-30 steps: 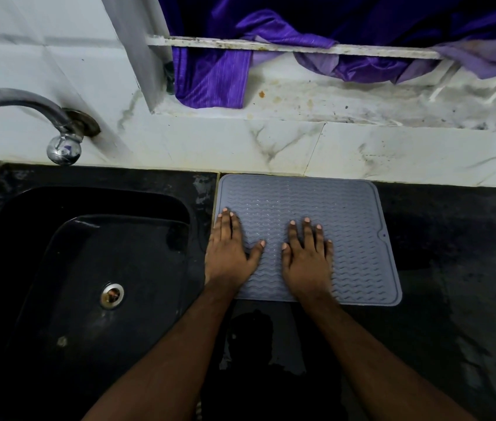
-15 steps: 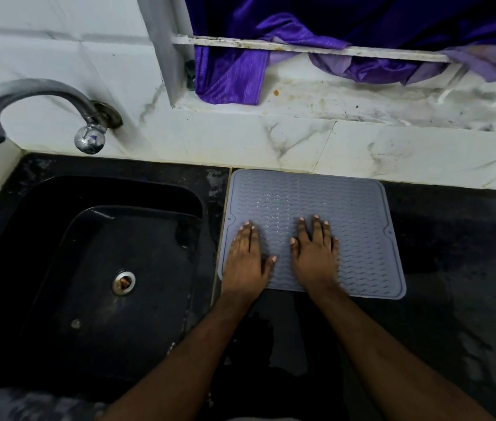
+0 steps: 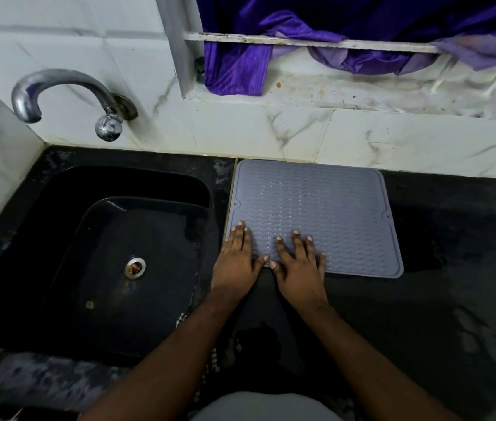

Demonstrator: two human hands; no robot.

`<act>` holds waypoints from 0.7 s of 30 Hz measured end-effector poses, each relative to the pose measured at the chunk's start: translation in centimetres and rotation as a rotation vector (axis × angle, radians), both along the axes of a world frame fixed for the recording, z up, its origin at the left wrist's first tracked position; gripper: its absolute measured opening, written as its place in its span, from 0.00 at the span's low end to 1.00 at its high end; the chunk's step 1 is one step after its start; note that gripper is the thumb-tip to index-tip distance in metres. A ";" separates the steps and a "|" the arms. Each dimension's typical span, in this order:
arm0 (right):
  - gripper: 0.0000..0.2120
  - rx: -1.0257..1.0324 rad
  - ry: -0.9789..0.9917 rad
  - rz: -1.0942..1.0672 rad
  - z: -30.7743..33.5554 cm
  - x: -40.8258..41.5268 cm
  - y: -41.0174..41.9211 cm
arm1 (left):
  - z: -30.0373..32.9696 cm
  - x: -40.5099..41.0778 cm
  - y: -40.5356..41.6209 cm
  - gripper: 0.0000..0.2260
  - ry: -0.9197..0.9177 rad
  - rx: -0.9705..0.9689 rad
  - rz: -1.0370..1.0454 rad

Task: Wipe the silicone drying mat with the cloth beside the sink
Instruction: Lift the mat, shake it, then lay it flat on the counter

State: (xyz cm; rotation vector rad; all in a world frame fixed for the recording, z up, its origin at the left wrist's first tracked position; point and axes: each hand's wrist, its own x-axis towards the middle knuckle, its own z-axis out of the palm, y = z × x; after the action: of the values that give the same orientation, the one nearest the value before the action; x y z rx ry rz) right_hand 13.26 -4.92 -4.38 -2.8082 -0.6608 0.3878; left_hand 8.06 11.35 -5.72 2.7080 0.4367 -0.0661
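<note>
A grey silicone drying mat (image 3: 325,208) with a wavy ridged surface lies flat on the black counter, just right of the sink and against the back wall. My left hand (image 3: 236,259) rests palm down on the mat's near left corner, fingers spread. My right hand (image 3: 299,265) lies flat beside it across the mat's near edge, fingers apart. Neither hand holds anything. No wiping cloth shows on the counter.
A black sink (image 3: 113,256) with a metal drain fills the left. A chrome tap (image 3: 58,92) curves out from the marble wall above it. Purple fabric (image 3: 240,65) hangs over a stained window ledge (image 3: 362,95). The black counter (image 3: 453,284) stretches to the right.
Both hands have slid back along the mat toward its near edge. The view has shifted so that the tap and more of the sink show.
</note>
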 end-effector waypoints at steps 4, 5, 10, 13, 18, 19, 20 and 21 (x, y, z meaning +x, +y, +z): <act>0.29 0.035 0.029 -0.041 0.3 0.0 0.6 | 0.3 -0.1 0.2 0.38 0.048 0.068 -0.043; 0.29 0.040 0.039 -0.053 0.3 0.1 0.7 | 0.3 0.0 0.3 0.38 0.058 0.078 -0.044; 0.29 0.061 0.070 -0.085 0.8 0.3 1.1 | 0.4 0.1 0.4 0.38 0.081 0.114 -0.050; 0.29 0.064 0.054 -0.090 1.0 0.2 1.2 | 0.3 -0.2 0.7 0.38 0.090 0.117 -0.063; 0.29 0.067 0.068 -0.065 1.2 0.1 0.8 | 0.4 -0.2 0.4 0.39 0.116 0.112 -0.064; 0.29 0.059 0.063 -0.050 1.0 0.1 0.7 | 0.2 -0.2 0.3 0.38 0.111 0.119 -0.065; 0.29 0.049 0.060 -0.032 1.1 0.2 0.5 | 0.5 -0.2 0.2 0.37 0.116 0.119 -0.062; 0.29 0.047 0.063 -0.021 1.0 0.3 0.3 | 0.3 0.0 0.4 0.37 0.111 0.116 -0.057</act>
State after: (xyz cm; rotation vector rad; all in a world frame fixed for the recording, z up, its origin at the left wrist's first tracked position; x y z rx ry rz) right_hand 13.51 -4.60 -3.40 -2.7434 -0.6185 0.4494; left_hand 8.04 11.71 -5.42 2.8411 0.4074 -0.2146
